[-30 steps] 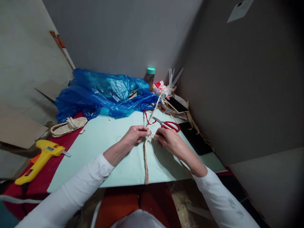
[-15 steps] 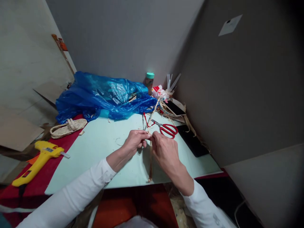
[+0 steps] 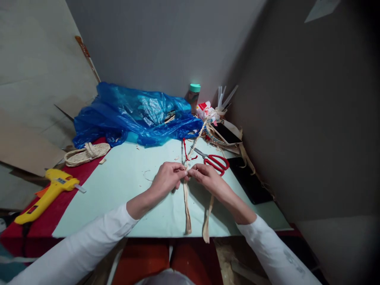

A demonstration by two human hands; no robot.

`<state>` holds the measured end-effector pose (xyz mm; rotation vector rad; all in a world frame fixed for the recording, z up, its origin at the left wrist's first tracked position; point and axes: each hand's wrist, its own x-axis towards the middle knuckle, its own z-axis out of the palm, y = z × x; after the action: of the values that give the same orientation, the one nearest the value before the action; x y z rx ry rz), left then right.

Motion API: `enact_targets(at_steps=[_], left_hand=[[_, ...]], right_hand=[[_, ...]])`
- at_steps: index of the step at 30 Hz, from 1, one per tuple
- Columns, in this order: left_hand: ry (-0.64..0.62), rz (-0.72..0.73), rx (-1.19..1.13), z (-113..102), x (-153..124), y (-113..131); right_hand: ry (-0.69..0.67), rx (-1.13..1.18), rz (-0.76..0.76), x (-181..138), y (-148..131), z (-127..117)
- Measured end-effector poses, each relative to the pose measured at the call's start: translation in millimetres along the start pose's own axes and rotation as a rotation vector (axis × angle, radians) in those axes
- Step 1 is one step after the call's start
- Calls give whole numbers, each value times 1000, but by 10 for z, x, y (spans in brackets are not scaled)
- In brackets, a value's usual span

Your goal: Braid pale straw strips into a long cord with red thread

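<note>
Both hands meet over the middle of the pale green board, pinching a tan braid of dried plant fibre (image 3: 194, 145). My left hand (image 3: 170, 176) is closed on it from the left. With fingertips pressed together, my right hand (image 3: 208, 178) grips the same braid from the right. One loose flat strip (image 3: 187, 211) hangs toward me from between the hands, and another strip (image 3: 208, 225) trails below my right hand past the board's edge. A red cord (image 3: 185, 150) lies around the braid just beyond the fingers. The exact pinch point is partly hidden by the fingertips.
Red-handled scissors (image 3: 216, 161) lie right of the braid, near a black flat slab (image 3: 249, 182). A blue plastic bag (image 3: 133, 114) fills the back. At left are a yellow glue gun (image 3: 49, 196) and a woven slipper (image 3: 87, 154). A phone (image 3: 225, 133) rests on fibre scraps.
My right hand has turned from a knuckles-up fist to an extended pinch. A second strip now hangs beneath it. The camera view has shifted slightly.
</note>
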<state>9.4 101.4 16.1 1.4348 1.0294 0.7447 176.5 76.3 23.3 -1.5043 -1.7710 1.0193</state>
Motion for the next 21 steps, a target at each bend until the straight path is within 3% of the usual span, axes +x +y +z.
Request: enact_targets(at_steps=[12, 17, 21], left_hand=[[-81, -154, -291, -1, -102, 109], [-64, -215, -371, 0, -85, 128], [-79, -223, -365, -12, -94, 158]], right_hand=[[-154, 555, 195, -84, 35, -29], [-51, 507, 188, -107, 58, -45], [-47, 480, 124, -129, 68, -99]])
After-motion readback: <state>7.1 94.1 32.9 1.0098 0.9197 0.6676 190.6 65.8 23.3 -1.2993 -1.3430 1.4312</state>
